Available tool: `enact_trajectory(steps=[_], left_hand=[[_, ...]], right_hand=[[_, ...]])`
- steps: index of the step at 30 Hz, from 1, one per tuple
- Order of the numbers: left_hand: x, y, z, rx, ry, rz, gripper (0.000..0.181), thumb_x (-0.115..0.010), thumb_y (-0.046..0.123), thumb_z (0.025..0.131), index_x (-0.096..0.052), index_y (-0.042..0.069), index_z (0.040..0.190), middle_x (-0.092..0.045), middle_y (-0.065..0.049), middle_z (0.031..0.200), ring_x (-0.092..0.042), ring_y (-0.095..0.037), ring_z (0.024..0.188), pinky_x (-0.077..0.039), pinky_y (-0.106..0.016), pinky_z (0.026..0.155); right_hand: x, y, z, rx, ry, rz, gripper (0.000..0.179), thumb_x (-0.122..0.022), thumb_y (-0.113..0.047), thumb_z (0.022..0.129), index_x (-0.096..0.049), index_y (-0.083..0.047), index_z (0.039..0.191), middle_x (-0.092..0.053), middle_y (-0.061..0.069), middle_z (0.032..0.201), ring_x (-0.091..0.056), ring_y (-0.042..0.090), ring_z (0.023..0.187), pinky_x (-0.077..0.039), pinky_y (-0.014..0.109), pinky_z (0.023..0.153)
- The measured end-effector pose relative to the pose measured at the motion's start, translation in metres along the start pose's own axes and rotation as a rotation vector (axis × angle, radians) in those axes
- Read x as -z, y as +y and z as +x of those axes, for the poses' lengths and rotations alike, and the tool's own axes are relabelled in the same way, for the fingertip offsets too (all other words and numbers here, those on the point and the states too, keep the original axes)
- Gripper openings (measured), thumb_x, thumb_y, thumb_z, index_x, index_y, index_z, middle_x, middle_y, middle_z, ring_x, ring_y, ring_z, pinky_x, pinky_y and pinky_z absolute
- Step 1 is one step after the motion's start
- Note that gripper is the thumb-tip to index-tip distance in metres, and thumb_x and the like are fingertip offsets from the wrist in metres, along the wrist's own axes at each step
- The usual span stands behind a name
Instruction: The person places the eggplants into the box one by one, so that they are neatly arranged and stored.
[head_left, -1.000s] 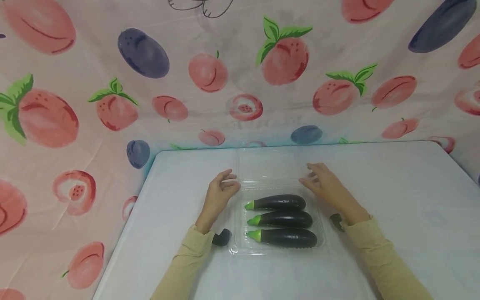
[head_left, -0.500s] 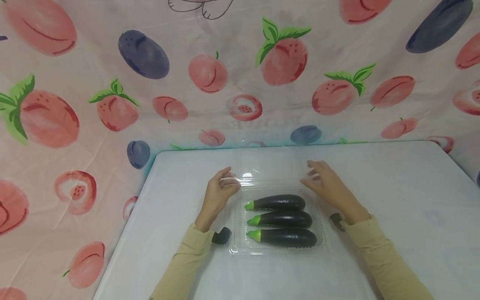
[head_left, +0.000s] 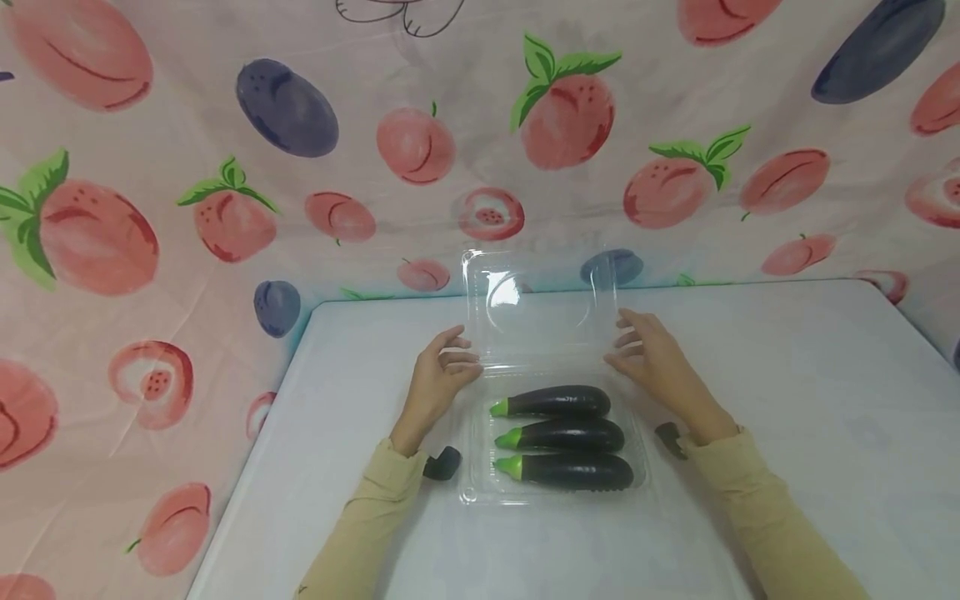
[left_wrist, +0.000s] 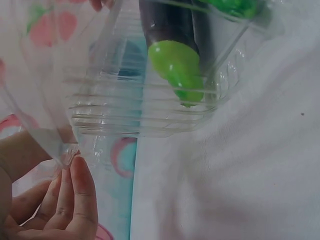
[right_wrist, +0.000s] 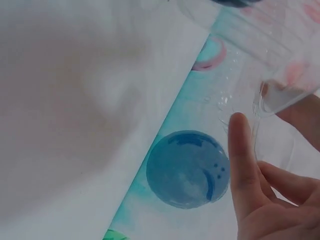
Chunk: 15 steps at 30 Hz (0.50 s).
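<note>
A clear plastic clamshell box (head_left: 517, 502) lies on the white table with three eggplants (head_left: 577, 472) side by side in it, green stems to the left. Its hinged lid (head_left: 543, 333) stands tilted up at the back. My left hand (head_left: 438, 375) pinches the lid's left edge near the hinge; in the left wrist view, the lid's corner sits between thumb and fingers. On the opposite side, my right hand (head_left: 660, 367) pinches the right edge, and the right wrist view shows an index finger (right_wrist: 241, 150) against the plastic. Part of the lid is hard to see, being transparent.
Behind the white table (head_left: 787, 375) hangs a pink cloth (head_left: 330, 75) printed with fruit. A black device is worn at the left wrist (head_left: 442, 463), another at the right wrist (head_left: 670, 439).
The lid has swung up from lying nearly flat behind the box. Both hands have shifted slightly upward in the head view, staying at its sides. The eggplants remain in place.
</note>
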<state>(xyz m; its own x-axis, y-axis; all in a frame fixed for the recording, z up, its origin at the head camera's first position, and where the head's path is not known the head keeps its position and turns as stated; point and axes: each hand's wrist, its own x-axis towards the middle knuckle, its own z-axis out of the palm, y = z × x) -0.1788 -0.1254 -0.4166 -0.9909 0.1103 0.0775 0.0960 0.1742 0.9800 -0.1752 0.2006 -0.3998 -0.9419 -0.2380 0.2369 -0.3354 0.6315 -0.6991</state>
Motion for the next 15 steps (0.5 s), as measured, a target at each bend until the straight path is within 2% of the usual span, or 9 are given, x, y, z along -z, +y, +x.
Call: enact_trajectory(steps=[4,7,11,15], left_hand=[[0.0005,-0.0006,0.0016,-0.021,-0.001,0.002,0.069,-0.069,-0.011,0.083,-0.041,-0.001,0.146,-0.052,-0.029,0.127,-0.065,-0.039,0.109,-0.059,-0.029,0.089],[0.0008,-0.0024,0.0028,-0.031,0.003,0.002,0.069,-0.069,-0.011,0.083,-0.042,-0.001,0.145,-0.053,-0.027,0.127,-0.064,-0.039,0.109,-0.059,-0.029,0.089],[0.0001,-0.0046,0.0037,-0.043,0.016,-0.003,0.067,-0.069,-0.011,0.084,-0.043,0.0,0.144,-0.053,-0.026,0.126,-0.064,-0.039,0.108,-0.059,-0.029,0.089],[-0.0008,-0.0059,0.0045,-0.051,0.03,-0.027,0.067,-0.069,-0.012,0.083,-0.044,0.001,0.144,-0.052,-0.028,0.125,-0.064,-0.039,0.108,-0.059,-0.029,0.089]], right_hand=[[-0.0011,-0.0017,0.0014,0.022,0.04,0.0,0.069,-0.071,0.003,0.086,-0.035,0.011,0.143,-0.05,0.029,0.125,-0.064,0.044,0.101,-0.056,0.055,0.087],[-0.0017,-0.0019,0.0021,0.01,0.052,0.012,0.069,-0.071,0.005,0.085,-0.035,0.011,0.143,-0.05,0.03,0.124,-0.065,0.044,0.1,-0.057,0.055,0.086],[-0.0017,0.0001,0.0027,-0.007,0.048,0.024,0.07,-0.071,0.005,0.086,-0.033,0.01,0.145,-0.051,0.029,0.125,-0.065,0.044,0.101,-0.056,0.055,0.088],[-0.0019,0.0018,0.0023,0.016,0.065,0.027,0.07,-0.07,0.006,0.086,-0.033,0.01,0.145,-0.052,0.028,0.123,-0.065,0.043,0.1,-0.056,0.054,0.089]])
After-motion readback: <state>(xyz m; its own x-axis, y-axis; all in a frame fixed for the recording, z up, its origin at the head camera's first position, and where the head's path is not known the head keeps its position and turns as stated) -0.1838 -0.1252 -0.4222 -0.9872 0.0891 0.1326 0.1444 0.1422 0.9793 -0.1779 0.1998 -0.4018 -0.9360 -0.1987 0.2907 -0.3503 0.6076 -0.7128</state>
